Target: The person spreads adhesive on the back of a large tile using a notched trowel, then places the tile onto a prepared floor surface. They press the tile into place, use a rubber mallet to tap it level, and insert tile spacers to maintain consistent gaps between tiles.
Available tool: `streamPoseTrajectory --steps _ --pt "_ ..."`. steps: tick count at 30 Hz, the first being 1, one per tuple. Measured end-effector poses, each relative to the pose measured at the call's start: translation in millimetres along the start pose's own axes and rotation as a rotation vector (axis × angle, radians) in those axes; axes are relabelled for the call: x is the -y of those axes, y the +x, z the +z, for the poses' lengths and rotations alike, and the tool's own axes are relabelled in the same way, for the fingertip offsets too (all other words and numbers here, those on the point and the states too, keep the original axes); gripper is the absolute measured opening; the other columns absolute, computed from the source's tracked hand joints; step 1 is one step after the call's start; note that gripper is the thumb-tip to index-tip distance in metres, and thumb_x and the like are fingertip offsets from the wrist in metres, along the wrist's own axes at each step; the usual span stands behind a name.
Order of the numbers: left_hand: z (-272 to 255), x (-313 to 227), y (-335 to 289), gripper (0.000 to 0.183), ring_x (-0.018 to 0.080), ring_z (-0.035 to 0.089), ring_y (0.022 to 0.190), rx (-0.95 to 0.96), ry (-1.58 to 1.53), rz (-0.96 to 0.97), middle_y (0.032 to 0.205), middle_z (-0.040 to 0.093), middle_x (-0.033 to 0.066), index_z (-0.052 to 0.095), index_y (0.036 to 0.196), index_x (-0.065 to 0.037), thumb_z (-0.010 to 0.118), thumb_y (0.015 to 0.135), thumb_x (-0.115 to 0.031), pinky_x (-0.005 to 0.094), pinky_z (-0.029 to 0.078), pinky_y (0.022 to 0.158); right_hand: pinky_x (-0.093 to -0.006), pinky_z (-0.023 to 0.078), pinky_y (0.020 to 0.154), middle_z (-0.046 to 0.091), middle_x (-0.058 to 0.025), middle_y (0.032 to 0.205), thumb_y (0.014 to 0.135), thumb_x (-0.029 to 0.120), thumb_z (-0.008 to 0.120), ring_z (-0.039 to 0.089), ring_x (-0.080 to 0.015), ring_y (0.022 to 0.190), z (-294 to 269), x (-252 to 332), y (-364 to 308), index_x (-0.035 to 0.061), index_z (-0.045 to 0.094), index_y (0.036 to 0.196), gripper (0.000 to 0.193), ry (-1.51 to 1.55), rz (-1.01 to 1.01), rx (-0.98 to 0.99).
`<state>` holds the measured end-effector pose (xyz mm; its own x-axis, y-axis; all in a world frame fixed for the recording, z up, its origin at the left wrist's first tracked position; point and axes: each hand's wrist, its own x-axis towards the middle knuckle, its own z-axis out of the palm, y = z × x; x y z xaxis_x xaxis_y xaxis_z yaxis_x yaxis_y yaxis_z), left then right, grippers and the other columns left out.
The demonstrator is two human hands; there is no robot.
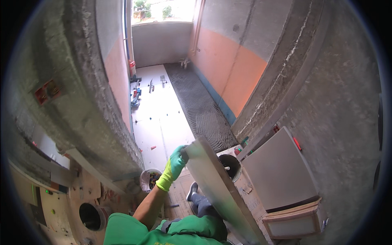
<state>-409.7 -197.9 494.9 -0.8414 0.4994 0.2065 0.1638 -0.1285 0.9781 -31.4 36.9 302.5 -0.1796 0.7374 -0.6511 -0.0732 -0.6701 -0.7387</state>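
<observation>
My left hand (176,163), in a green and yellow glove, is closed on the far upper corner of a large tile (214,177). The tile is tilted on edge in front of my body, and its smooth face catches the light. My right hand does not show; the tile covers that side of me. Beyond the tile lies a strip of combed grey adhesive (200,106) on the floor. Pale floor tiles (155,110) are laid along its left side.
A dark bucket (234,168) stands right of the tile. Left of my forearm is a white bucket (143,179) of small pieces. More large tiles (281,169) lean at the right wall by a carton (292,222). Trowels (151,86) and a blue tool (136,99) lie on the laid tiles.
</observation>
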Motion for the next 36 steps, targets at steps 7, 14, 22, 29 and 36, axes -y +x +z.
streamPoseTrajectory --steps 7,14,22,29,36 --pt "-46 113 148 0.042 0.0235 0.062 0.105 0.016 0.145 -0.112 0.12 0.064 0.0121 0.056 0.13 0.001 0.053 0.099 -0.026 0.0365 0.053 0.093 -0.0454 0.048 0.097 0.061 -0.0078 0.116 0.099 0.038 0.058 0.057 -0.0257 0.104 55 -10 77 0.0101 0.056 0.126 0.039 0.15 -0.022 -0.187" --pt "-76 143 275 0.054 0.0223 0.063 0.099 -0.036 -0.257 -0.216 0.116 0.064 0.0122 0.058 0.126 0.004 0.055 0.098 -0.042 0.0378 0.054 0.091 -0.0451 0.048 0.096 0.063 -0.0072 0.114 0.099 0.038 0.058 0.058 -0.0251 0.101 127 22 120 0.0105 0.058 0.124 0.037 0.264 -0.053 -0.356" --pt "-138 184 398 0.06 0.0298 0.063 0.104 -0.06 -0.345 -0.372 0.118 0.065 0.0154 0.053 0.134 0.002 0.048 0.102 -0.048 0.0468 0.053 0.093 -0.0447 0.049 0.095 0.065 -0.0064 0.11 0.099 0.038 0.059 0.059 -0.0243 0.098 177 23 126 0.011 0.06 0.122 0.036 0.407 -0.113 -0.52" --pt "-196 261 567 0.055 0.0293 0.059 0.111 -0.081 -0.322 -0.397 0.127 0.06 0.0137 0.049 0.14 -0.006 0.047 0.102 -0.046 0.05 0.052 0.094 -0.0444 0.05 0.093 0.067 -0.0058 0.107 0.099 0.038 0.06 0.06 -0.0236 0.096 258 0 162 0.0114 0.061 0.12 0.034 0.535 -0.155 -0.639" --pt "-287 333 753 0.052 0.0289 0.055 0.119 -0.146 -0.247 -0.521 0.135 0.055 0.0119 0.044 0.146 -0.014 0.046 0.103 -0.043 0.0533 0.052 0.094 -0.0441 0.05 0.092 0.068 -0.0052 0.104 0.098 0.038 0.06 0.061 -0.0229 0.093 390 -14 283 0.0118 0.063 0.118 0.033 0.637 -0.233 -0.635"
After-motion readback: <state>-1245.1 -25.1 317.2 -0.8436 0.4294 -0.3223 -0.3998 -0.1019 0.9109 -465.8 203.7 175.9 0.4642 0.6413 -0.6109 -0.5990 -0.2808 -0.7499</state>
